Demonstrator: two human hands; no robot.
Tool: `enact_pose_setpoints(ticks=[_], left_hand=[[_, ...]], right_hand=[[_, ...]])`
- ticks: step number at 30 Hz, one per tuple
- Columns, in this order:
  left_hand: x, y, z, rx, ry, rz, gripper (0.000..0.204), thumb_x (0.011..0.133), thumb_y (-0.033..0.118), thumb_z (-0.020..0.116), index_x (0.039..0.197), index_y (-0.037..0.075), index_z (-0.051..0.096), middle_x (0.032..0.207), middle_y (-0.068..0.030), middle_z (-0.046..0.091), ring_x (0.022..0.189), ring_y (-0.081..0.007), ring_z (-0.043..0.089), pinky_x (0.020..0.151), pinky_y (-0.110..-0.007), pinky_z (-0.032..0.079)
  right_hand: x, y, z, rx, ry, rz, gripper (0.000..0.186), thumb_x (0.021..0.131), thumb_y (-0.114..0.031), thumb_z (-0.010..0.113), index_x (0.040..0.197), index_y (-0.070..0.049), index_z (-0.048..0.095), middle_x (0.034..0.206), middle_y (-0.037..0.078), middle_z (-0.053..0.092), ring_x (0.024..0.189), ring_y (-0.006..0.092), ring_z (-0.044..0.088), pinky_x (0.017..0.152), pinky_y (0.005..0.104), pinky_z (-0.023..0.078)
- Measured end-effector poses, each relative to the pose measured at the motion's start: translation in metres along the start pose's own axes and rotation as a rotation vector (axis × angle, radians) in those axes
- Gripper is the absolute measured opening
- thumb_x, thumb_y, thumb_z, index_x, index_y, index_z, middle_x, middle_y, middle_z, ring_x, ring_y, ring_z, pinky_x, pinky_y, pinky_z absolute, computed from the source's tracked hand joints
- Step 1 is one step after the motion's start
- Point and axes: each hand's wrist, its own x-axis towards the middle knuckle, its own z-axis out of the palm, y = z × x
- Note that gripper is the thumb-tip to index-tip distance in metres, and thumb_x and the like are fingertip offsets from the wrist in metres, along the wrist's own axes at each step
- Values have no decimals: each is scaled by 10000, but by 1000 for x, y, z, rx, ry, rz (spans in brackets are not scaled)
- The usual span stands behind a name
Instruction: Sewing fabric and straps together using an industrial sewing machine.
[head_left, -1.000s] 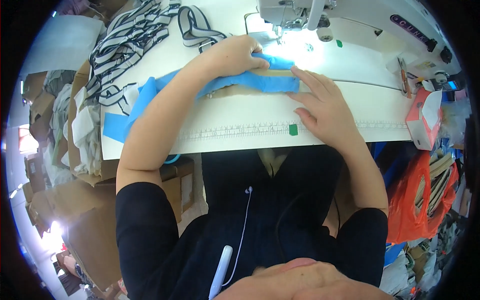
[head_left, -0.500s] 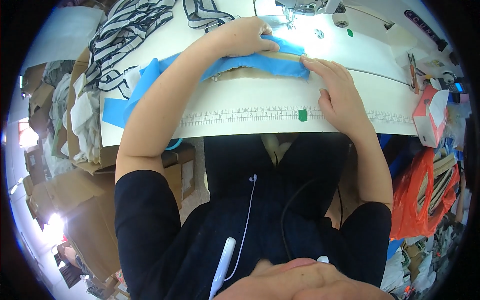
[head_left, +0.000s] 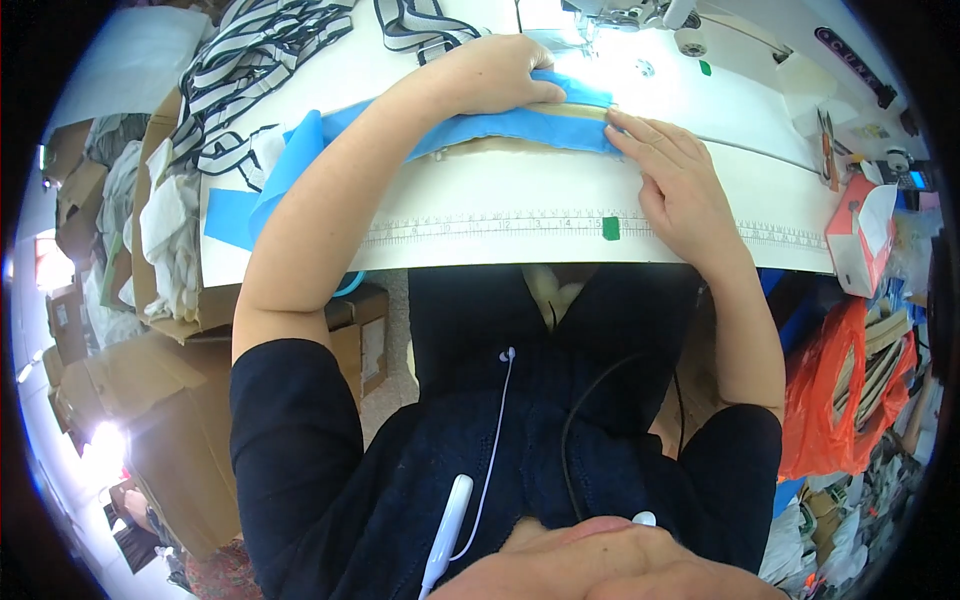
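Observation:
A long blue fabric strip (head_left: 520, 127) lies across the white sewing table, with a tan band (head_left: 585, 112) running along its middle. Pale cloth shows under its near edge. My left hand (head_left: 505, 78) grips the strip's far edge, thumb on top and the other fingers mostly hidden. At the strip's right end, the outstretched fingertips of my right hand (head_left: 675, 165) rest on the fabric, its thumb apart below them. The strip's left part passes behind my left forearm and folds over at the table's left side. Just beyond my hands is the brightly lit sewing machine (head_left: 655, 18).
Striped black-and-white straps (head_left: 265, 55) are heaped at the far left. A printed ruler (head_left: 480, 226) follows the table's front edge. On the right are scissors (head_left: 827, 145), a pink tissue box (head_left: 855, 235) and a red plastic bag (head_left: 825, 390). Cardboard boxes (head_left: 175, 440) stand at the left.
The fingertips of my right hand have come slightly further over the strip's right end. My left hand keeps its grip, and the whole view has shifted a little.

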Motion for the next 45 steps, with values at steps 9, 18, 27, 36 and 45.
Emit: enact_pose_setpoints(ticks=[9, 18, 27, 36, 45], left_hand=[[-1, 13, -5, 56, 10, -63, 337, 867, 346, 671, 1006, 39, 693, 923, -156, 698, 790, -272, 673, 776, -349, 525], [-32, 32, 33, 30, 386, 379, 275, 857, 216, 682, 1108, 106, 661, 1159, -87, 652, 1111, -251, 601, 1004, -422, 419], [-27, 21, 43, -73, 434, 393, 267, 852, 221, 693, 1104, 139, 659, 1187, -75, 651, 1150, -265, 599, 1041, -450, 414], [-14, 6, 40, -69, 490, 398, 258, 829, 209, 714, 1061, 111, 656, 1124, -90, 661, 1061, -292, 620, 976, -430, 459], [-23, 10, 36, -94, 461, 380, 249, 819, 178, 716, 1050, 102, 663, 1116, -93, 661, 1094, -292, 603, 955, -414, 461]], right_hand=[[3, 1, -3, -62, -3, -45, 508, 779, 35, 531, 1273, -65, 592, 1390, 48, 538, 1273, 234, 481, 1101, 392, 350], [2, 0, -9, 9, -11, -39, 528, 746, 25, 573, 1267, -55, 588, 1368, 83, 538, 1262, 244, 481, 1100, 411, 327], [6, 1, -11, 18, -31, -58, 528, 730, 24, 557, 1254, -38, 582, 1375, 80, 525, 1263, 243, 472, 1093, 409, 319], [35, 19, -13, -16, -59, -166, 487, 729, 17, 573, 1212, -27, 613, 1297, 64, 565, 1133, 233, 520, 1004, 403, 383], [34, 27, -11, 55, -45, -212, 443, 734, -19, 609, 1170, -95, 640, 1290, 63, 569, 1117, 267, 516, 1000, 416, 387]])
